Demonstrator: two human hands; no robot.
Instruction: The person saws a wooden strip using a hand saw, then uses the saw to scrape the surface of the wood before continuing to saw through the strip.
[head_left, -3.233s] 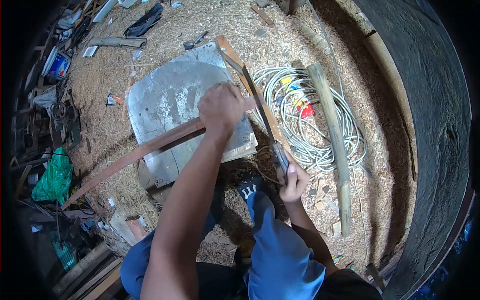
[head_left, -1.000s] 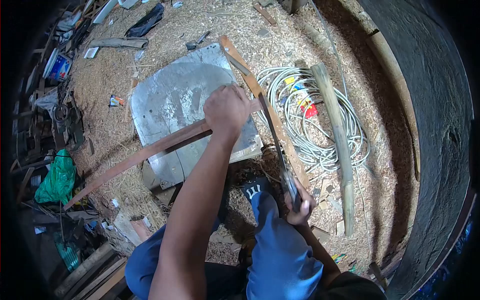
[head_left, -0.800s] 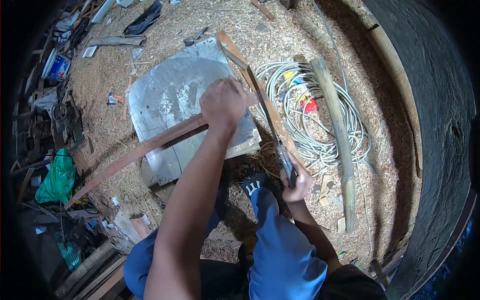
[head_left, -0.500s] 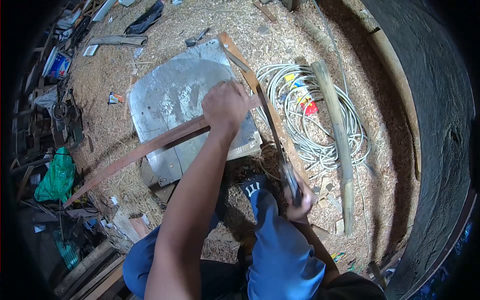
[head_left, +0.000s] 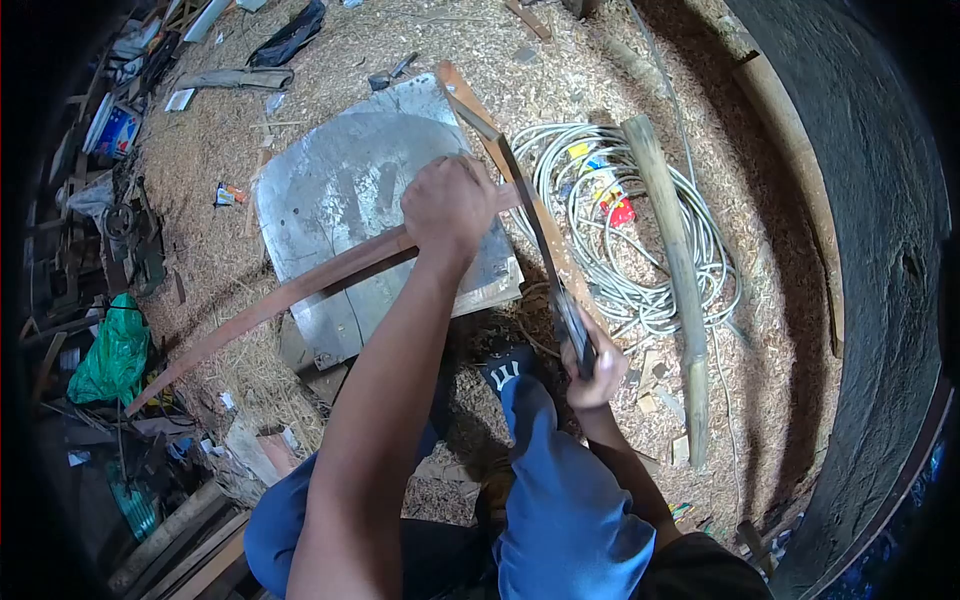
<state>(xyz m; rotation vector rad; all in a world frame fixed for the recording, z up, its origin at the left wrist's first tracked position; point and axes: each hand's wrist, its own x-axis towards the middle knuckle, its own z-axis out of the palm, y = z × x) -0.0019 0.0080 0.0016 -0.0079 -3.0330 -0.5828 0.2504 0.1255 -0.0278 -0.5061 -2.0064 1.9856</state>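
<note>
My left hand point(head_left: 450, 205) is closed over a long reddish-brown strip of wood point(head_left: 320, 276) and presses it on a worn metal-topped surface point(head_left: 350, 160). The strip slants down to the lower left, well past the metal edge. My right hand point(head_left: 595, 372) grips the dark handle of a saw point(head_left: 540, 215) with a long, narrow, orange-brown and dark body. Its far tip reaches past the upper right corner of the metal top. The saw crosses the short right end of the strip, just right of my left fist. My fingers hide part of the strip.
A coil of pale cable point(head_left: 650, 290) lies right of the saw, with a wooden pole point(head_left: 675, 250) across it. Wood shavings cover the floor point(head_left: 400, 30). A green plastic bag point(head_left: 112, 350) and clutter line the left. A big dark beam point(head_left: 850, 200) curves along the right.
My right hand has moved up and forward, away from my body, pushing the saw a little farther along. My left hand and the strip stay in place.
</note>
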